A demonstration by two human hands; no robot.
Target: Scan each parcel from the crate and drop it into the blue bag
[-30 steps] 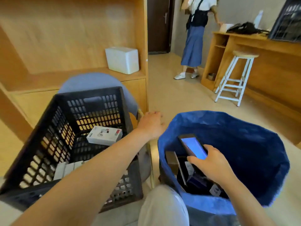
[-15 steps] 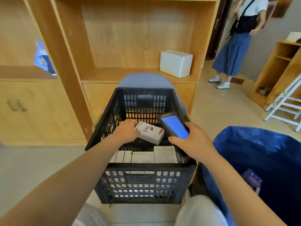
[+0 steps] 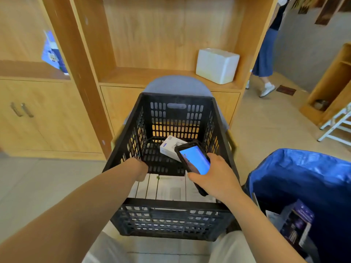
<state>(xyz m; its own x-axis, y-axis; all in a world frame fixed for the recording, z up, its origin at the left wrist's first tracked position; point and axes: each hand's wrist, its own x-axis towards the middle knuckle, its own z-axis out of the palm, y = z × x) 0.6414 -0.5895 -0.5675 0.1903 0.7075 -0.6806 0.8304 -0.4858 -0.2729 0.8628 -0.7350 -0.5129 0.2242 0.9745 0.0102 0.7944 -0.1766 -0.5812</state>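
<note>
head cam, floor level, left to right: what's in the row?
Cabinet door handles → left hand reaching into the black crate → handheld scanner gripped by the right hand → blue bag.

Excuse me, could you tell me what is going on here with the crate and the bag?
A person is working through parcels in a black crate, scanning them with a handheld scanner held in the right hand over the crate. The left hand reaches down into the crate toward a row of white boxes; its fingers are hidden, so no grip can be confirmed. One white parcel lies loose further back. The blue bag on the right already holds some parcels.
</note>
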